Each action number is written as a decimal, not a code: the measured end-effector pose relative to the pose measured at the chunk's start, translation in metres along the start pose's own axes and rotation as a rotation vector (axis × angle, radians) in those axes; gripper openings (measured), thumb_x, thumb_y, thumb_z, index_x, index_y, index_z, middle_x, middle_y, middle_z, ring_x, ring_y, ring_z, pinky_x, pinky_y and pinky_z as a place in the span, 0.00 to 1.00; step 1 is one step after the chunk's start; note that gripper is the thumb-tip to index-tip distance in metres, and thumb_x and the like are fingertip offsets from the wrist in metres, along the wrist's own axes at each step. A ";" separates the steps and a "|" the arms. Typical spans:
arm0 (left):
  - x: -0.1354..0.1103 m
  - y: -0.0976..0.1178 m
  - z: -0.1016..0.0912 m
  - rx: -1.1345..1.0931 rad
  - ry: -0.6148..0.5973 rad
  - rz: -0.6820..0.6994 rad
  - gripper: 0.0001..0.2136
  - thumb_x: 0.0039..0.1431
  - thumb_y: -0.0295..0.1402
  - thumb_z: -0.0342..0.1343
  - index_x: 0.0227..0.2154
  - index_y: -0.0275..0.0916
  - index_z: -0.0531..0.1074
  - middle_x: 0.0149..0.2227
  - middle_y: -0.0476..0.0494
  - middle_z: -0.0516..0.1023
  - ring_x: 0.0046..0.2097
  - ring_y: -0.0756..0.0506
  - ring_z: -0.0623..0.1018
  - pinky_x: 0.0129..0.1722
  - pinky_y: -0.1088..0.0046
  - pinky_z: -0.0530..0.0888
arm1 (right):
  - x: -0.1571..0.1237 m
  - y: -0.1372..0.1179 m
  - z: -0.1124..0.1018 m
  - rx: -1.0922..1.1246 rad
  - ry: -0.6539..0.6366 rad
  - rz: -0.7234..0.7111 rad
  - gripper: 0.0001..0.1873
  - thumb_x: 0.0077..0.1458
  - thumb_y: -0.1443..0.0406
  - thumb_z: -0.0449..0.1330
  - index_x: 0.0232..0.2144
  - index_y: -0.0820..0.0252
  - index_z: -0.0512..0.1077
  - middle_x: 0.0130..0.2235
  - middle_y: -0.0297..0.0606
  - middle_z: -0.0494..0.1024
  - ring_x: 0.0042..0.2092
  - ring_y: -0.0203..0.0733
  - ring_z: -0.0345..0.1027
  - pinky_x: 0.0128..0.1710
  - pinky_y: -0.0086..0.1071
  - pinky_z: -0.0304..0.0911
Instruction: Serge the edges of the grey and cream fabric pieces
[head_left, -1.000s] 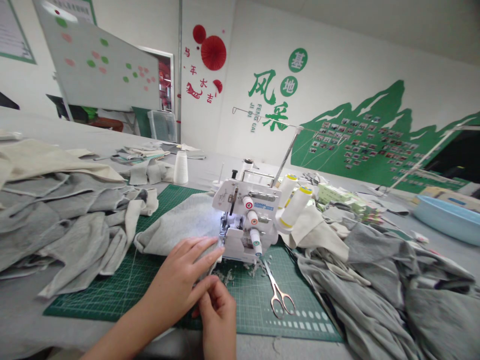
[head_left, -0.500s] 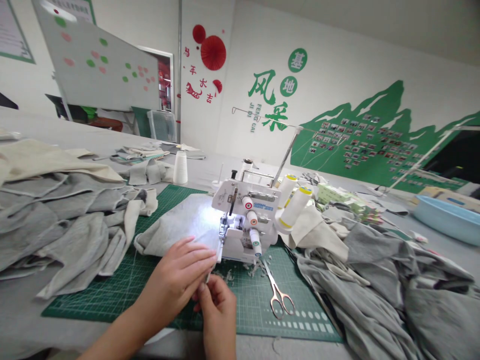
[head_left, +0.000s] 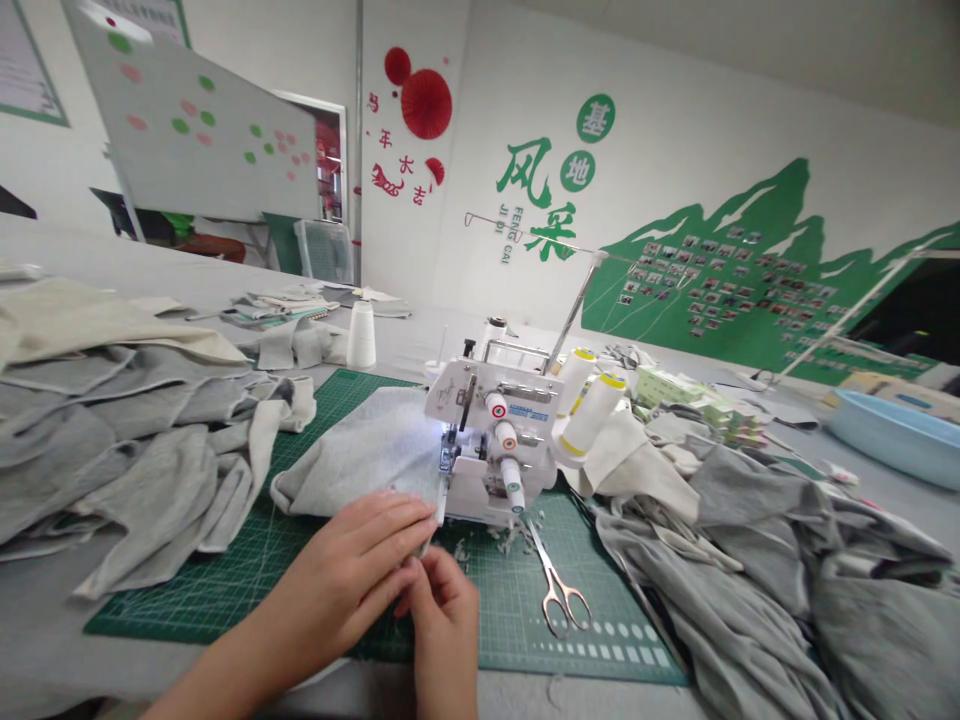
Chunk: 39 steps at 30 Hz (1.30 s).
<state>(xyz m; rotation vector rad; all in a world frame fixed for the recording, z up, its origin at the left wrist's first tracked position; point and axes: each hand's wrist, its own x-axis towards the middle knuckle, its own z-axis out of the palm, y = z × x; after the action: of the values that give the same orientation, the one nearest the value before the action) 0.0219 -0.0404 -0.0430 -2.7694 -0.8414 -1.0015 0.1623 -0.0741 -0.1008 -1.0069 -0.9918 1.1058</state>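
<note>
A white overlock sewing machine (head_left: pixel 491 440) stands on a green cutting mat (head_left: pixel 600 630), its lamp lit and several white thread cones on top. Grey sweatshirt fabric (head_left: pixel 360 450) lies on the mat and runs under the presser foot (head_left: pixel 448 450). My left hand (head_left: pixel 352 565) lies over the fabric's near edge, fingertips just short of the machine. My right hand (head_left: pixel 446 615) pinches that edge beside those fingertips. Gold-handled scissors (head_left: pixel 556 592) lie on the mat to the right, apart from both hands.
Heaps of grey and cream fabric pieces (head_left: pixel 127 440) lie to the left, with more (head_left: pixel 750 570) to the right. Behind the machine stand a white thread cone (head_left: pixel 361 335) and green-labelled packets (head_left: pixel 675 395). A pale blue basin (head_left: pixel 896 435) sits at the far right.
My right hand has shifted slightly right, and my left hand has dropped slightly toward me. The grey fabric sits a little differently by the presser foot.
</note>
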 end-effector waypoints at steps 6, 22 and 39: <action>0.000 -0.004 0.005 -0.058 0.020 -0.099 0.19 0.66 0.28 0.51 0.59 0.43 0.65 0.57 0.45 0.75 0.58 0.43 0.73 0.61 0.65 0.68 | -0.005 -0.006 -0.005 -0.179 0.050 -0.031 0.17 0.60 0.54 0.58 0.28 0.60 0.75 0.25 0.33 0.72 0.27 0.38 0.63 0.27 0.28 0.59; 0.008 -0.005 0.011 -0.105 0.047 -0.178 0.19 0.65 0.25 0.49 0.57 0.44 0.63 0.52 0.44 0.76 0.53 0.42 0.75 0.56 0.62 0.70 | 0.012 -0.036 -0.015 -0.688 0.152 -0.636 0.09 0.64 0.70 0.56 0.38 0.56 0.77 0.33 0.35 0.72 0.34 0.39 0.68 0.35 0.30 0.63; 0.017 0.005 0.009 0.027 -0.032 -0.169 0.22 0.61 0.31 0.55 0.58 0.45 0.67 0.60 0.39 0.69 0.57 0.36 0.70 0.57 0.54 0.67 | -0.024 -0.034 -0.133 -0.783 0.597 -0.513 0.15 0.62 0.55 0.60 0.27 0.56 0.72 0.32 0.37 0.74 0.36 0.45 0.67 0.40 0.36 0.58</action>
<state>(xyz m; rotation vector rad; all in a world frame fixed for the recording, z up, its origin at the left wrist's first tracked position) 0.0405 -0.0345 -0.0391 -2.7358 -1.1011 -0.9643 0.2943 -0.1204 -0.1031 -1.4699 -1.1009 -0.0638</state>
